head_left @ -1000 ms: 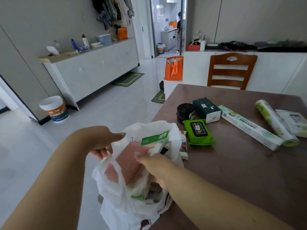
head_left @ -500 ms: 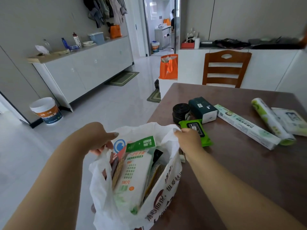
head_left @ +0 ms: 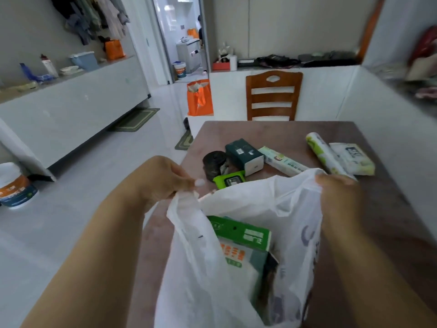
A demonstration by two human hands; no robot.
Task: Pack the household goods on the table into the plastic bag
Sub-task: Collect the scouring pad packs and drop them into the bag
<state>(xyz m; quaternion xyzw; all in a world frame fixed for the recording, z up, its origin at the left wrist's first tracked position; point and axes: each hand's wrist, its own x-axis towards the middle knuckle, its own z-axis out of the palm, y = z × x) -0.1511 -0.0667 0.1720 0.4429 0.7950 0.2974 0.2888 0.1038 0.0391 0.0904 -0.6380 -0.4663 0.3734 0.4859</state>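
Both hands hold the plastic bag [head_left: 236, 268] open on the bench [head_left: 390, 221]: left hand [head_left: 165, 178] and right hand [head_left: 340, 197] each pinch its rim. Green wipes pack [head_left: 229, 179] lies just beyond, between them, nearer the left.

Goods-strewn brown table [head_left: 378, 209]

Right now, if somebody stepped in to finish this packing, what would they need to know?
Left hand pinches the plastic bag's left rim; right hand grips the right rim, holding it open on the table.
Done: a green-topped box and other goods are inside.
Left on the table: black roll, green wipes pack, dark green box, long carton, green-and-white roll, white wipes pack.
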